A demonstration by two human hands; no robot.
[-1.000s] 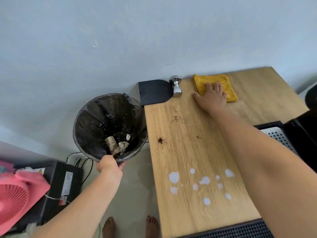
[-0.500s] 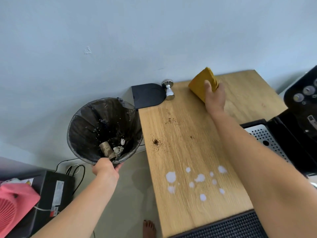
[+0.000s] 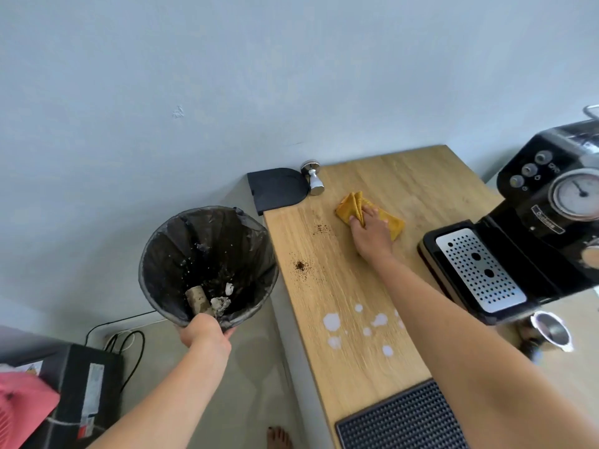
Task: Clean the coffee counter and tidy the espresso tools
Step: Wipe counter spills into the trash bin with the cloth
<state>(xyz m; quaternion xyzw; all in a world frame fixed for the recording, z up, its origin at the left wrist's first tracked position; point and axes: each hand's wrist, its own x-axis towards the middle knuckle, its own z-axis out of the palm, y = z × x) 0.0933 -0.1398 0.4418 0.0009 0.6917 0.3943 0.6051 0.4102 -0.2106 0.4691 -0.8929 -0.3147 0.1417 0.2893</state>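
Our yellow cloth (image 3: 390, 222) lies folded on the wooden counter (image 3: 415, 176), to the right of the two coffee-ground patches (image 3: 300, 265), with our right hand (image 3: 371, 236) pressed flat on it, fingers spread rather than gripping. It looks soft and light, likely to bunch when pushed, so we should keep the palm over its middle and pin the loose folds. Our left hand (image 3: 204, 330) is closed on the near rim of the bin (image 3: 207, 267), held tilted beside the counter edge. Nearer us sit white spills (image 3: 332, 320), possibly milk. The tamper (image 3: 313, 179) stands beside its black mat (image 3: 275, 189).
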